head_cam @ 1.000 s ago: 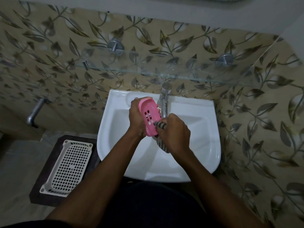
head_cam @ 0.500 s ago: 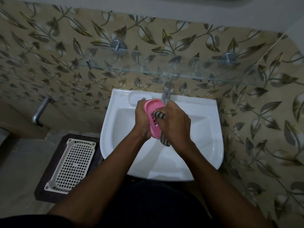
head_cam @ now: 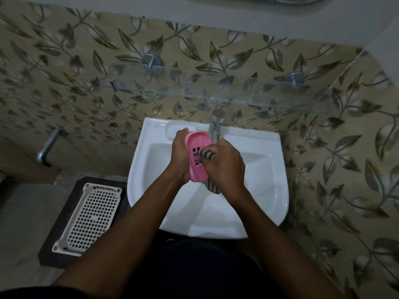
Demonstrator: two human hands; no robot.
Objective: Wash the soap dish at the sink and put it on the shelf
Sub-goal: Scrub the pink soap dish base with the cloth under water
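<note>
A pink slotted soap dish [head_cam: 197,145] is held on edge over the white sink [head_cam: 151,190], just left of the chrome tap [head_cam: 216,124]. My left hand [head_cam: 179,156] grips the dish from its left side. My right hand [head_cam: 224,167] holds a striped cloth [head_cam: 208,156] pressed against the inside of the dish; the cloth's tail hangs below the hand. A glass shelf [head_cam: 216,96] runs along the leaf-patterned wall above the sink, held by two round metal mounts.
A white perforated plastic basket [head_cam: 88,216] lies on a dark stool [head_cam: 64,251] to the left of the sink. A chrome pipe [head_cam: 48,145] sticks out of the wall at the far left. The tiled side wall stands close on the right.
The camera view has shifted slightly. My right hand with the cloth has rubbed up and back down across the dish, which stays in my left hand.
</note>
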